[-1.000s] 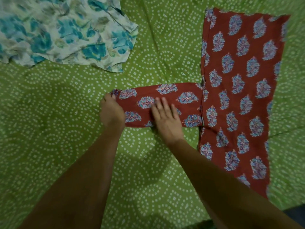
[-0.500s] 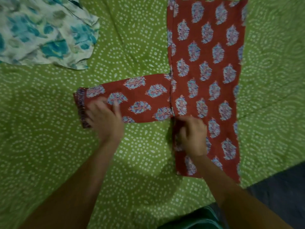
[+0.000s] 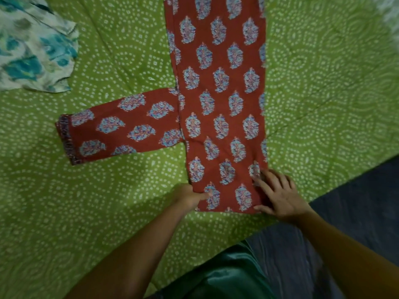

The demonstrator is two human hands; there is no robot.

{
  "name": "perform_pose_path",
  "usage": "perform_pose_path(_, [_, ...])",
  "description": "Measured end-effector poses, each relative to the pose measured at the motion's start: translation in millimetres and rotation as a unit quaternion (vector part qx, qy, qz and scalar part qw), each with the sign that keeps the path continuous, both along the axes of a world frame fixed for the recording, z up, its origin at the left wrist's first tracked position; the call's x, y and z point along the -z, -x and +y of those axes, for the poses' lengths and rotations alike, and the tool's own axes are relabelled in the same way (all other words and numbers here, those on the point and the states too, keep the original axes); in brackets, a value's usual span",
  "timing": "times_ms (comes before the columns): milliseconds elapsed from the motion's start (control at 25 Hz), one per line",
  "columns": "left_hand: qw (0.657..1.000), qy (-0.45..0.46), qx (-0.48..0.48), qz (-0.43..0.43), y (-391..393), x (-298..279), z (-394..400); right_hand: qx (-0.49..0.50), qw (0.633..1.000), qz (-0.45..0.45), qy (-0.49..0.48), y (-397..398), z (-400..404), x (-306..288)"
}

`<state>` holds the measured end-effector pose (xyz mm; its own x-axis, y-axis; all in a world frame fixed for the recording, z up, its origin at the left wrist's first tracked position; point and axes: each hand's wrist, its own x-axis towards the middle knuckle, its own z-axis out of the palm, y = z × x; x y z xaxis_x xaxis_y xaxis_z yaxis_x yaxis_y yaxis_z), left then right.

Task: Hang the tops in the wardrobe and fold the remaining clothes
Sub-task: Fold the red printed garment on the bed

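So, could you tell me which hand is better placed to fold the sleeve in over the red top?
Probably the left hand: it grips the red top at its near-left corner, on the sleeve side. The right hand rests at the far edge.

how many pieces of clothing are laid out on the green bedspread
2. A red printed top lies in the middle with one sleeve out to the left; a white and teal floral garment sits at the top left, partly out of view. More may lie outside the picture.

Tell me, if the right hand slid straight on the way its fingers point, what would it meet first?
The right hand points up-left, fingers already on the red printed garment; it would likely just run further over that cloth.
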<state>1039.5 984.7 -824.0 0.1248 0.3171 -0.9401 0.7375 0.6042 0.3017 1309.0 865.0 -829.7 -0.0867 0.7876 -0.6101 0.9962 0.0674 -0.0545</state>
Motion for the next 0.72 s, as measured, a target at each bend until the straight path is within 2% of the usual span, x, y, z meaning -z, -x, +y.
perform_pose_path(120, [0.994, 0.066, -0.078, -0.029, -5.8, -3.3, -4.0, -0.05, 0.999, -0.014, -0.014, -5.1, 1.4, 2.3])
perform_pose_path(320, [0.982, 0.13, -0.115, -0.067, 4.4, -0.7, -14.7, -0.121, 0.99, -0.002, -0.068, -9.0, -7.0, 10.2])
perform_pose_path(480, [0.992, 0.107, 0.006, -0.066, 10.5, 4.7, -23.8, -0.159, 0.984, -0.024, -0.074, -19.0, -20.4, 5.6])
perform_pose_path(600, [0.994, 0.102, 0.02, -0.024, 11.3, 11.4, -26.3, -0.157, 0.984, -0.007, -0.081, -14.8, -36.3, -0.5])
perform_pose_path(640, [0.994, 0.105, 0.02, -0.011, 9.8, 12.3, -26.6, -0.135, 0.987, 0.009, -0.085, -10.6, -35.6, -4.2])
perform_pose_path(720, [0.995, 0.085, 0.051, 0.021, 8.0, 17.5, -25.7, -0.03, 0.992, 0.025, -0.118, 8.8, -14.8, -10.6])
